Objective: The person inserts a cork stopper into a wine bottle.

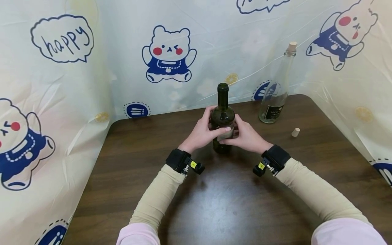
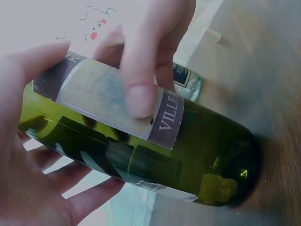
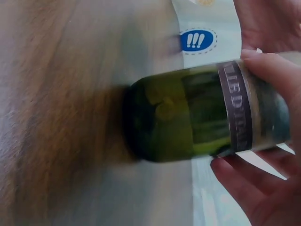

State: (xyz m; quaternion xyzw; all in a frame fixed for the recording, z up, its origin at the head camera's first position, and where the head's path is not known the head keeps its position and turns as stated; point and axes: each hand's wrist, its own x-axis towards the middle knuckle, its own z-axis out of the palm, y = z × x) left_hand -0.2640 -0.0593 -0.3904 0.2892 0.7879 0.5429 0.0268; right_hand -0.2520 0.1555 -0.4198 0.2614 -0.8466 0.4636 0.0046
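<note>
A dark green wine bottle [image 1: 223, 117] stands upright over the table, its mouth uncorked. My left hand [image 1: 200, 132] grips it from the left, thumb across the front of the label. From the right, my right hand [image 1: 249, 137] holds the same bottle, thumb lower on the label. In the left wrist view, the right thumb presses on the worn paper label [image 2: 101, 94]. A yellowish, cork-like lump [image 2: 217, 189] shows through the glass near the base. The right wrist view also shows this lump [image 3: 164, 109], with fingers curled under the bottle.
Behind and to the right stands a clear glass bottle [image 1: 272, 102] with a cork [image 1: 292, 47] in its mouth. A loose cork [image 1: 295, 132] lies on the brown wooden table [image 1: 137, 163] in front of it. A printed cloth [image 1: 116, 61] hangs along the back and sides.
</note>
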